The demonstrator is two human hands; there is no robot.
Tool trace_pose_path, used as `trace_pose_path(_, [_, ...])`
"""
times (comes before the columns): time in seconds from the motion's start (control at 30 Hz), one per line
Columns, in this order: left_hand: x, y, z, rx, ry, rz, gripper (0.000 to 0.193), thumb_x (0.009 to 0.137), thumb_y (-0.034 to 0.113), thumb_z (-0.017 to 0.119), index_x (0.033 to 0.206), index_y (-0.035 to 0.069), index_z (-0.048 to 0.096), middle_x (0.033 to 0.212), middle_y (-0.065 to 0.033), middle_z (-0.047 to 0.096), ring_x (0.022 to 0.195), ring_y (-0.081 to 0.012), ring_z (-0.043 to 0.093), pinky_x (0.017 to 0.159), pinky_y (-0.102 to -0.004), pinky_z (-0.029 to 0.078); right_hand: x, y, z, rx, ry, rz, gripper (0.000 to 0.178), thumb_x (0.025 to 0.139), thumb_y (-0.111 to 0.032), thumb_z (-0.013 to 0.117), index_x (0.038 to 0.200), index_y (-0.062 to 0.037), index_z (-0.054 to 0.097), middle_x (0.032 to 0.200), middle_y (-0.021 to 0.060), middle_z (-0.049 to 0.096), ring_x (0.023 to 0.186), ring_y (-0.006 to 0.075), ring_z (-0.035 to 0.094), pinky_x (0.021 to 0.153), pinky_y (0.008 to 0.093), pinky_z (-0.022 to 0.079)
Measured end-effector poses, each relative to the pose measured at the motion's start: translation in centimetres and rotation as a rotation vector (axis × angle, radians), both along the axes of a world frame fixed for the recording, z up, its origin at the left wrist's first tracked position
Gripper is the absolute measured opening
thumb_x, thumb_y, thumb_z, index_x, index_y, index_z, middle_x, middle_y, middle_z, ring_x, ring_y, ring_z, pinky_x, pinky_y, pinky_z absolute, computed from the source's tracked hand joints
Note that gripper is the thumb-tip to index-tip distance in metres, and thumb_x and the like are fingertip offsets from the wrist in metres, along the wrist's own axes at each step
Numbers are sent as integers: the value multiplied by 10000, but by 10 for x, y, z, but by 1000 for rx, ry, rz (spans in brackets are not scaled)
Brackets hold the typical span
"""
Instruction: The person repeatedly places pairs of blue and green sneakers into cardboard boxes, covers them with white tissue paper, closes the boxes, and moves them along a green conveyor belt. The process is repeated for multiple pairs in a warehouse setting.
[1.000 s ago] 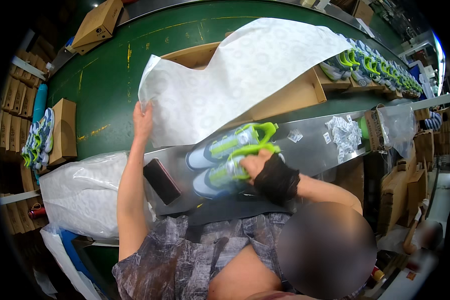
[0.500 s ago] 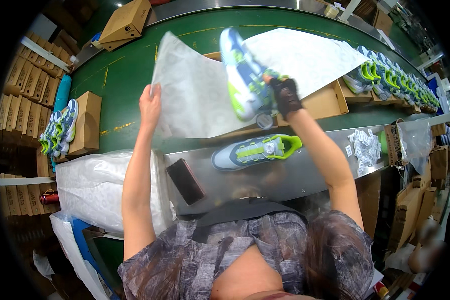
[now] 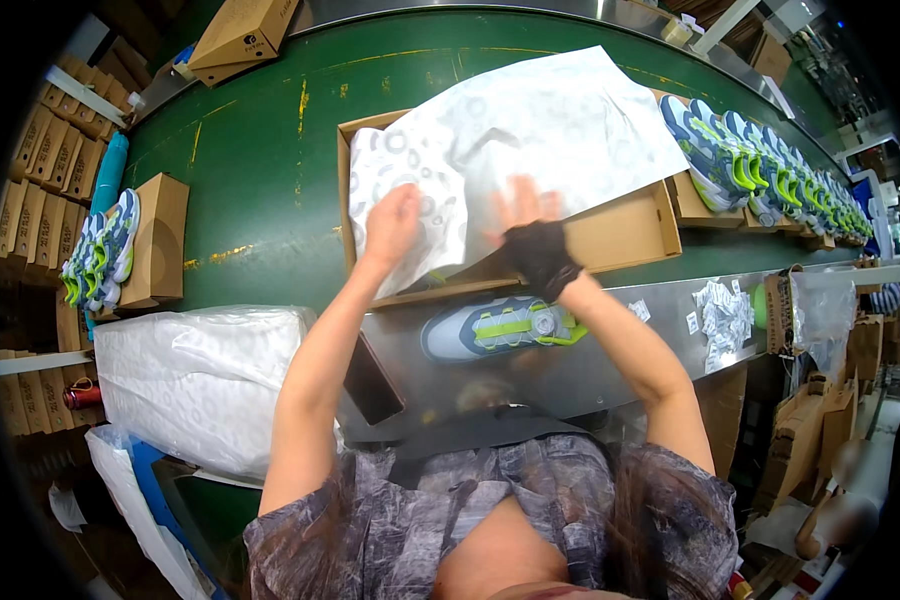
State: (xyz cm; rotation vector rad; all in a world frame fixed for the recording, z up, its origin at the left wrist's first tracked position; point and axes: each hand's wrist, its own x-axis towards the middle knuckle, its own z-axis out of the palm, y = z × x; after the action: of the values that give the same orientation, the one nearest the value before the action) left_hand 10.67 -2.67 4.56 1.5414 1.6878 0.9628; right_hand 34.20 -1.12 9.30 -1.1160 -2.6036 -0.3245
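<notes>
My left hand [image 3: 393, 225] is on the white paper [image 3: 570, 130], its fingers curled; whether they pinch the sheet, I cannot tell. My right hand [image 3: 530, 235], in a black fingerless glove, is spread open over the middle of the paper, fingers pointing away from me and a little blurred. The paper lies across the open box [image 3: 625, 235], folded over at the left end and sticking out past the far side, with the box's right end bare. A bit of lime green shows at the paper's near edge. The box sits on the green tabletop [image 3: 245, 190].

Nearer to me, one shoe [image 3: 485, 328] lies on the steel ledge [image 3: 560, 380], just beside the box, its toe to the left. The phone [image 3: 373, 385] is partly behind my left forearm. Slips [image 3: 722, 318] are heaped to the right; more shoes [image 3: 770, 165] line up beyond the box.
</notes>
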Motion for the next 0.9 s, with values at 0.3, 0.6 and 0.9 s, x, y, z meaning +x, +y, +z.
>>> trace_pose_path(0.3, [51, 1, -10, -68, 935, -241, 571, 723, 446, 614, 1136, 62, 523, 1267, -193, 406, 1221, -371, 301, 987, -606, 95, 86, -63, 27, -245, 184, -6, 378, 724, -288, 643, 970, -16, 550, 928, 146, 589, 896, 298, 546, 789, 413, 408])
trace_pose_path(0.6, [113, -117, 37, 285, 192, -505, 689, 622, 392, 746, 1123, 2, 478, 1092, -171, 515, 1039, -309, 497, 867, -369, 410, 97, -115, 15, -287, 98, 19, 507, 627, -179, 696, 1063, -17, 495, 793, 143, 583, 745, 296, 557, 732, 392, 415])
trace_pose_path(0.9, [72, -122, 100, 42, -178, -219, 685, 545, 230, 813, 1114, 20, 494, 1007, -131, 583, 925, -245, 576, 807, -338, 448, 28, -84, 130, -7, 538, 544, 292, 703, -109, 633, 983, -53, 571, 840, 69, 589, 763, 205, 555, 726, 354, 401])
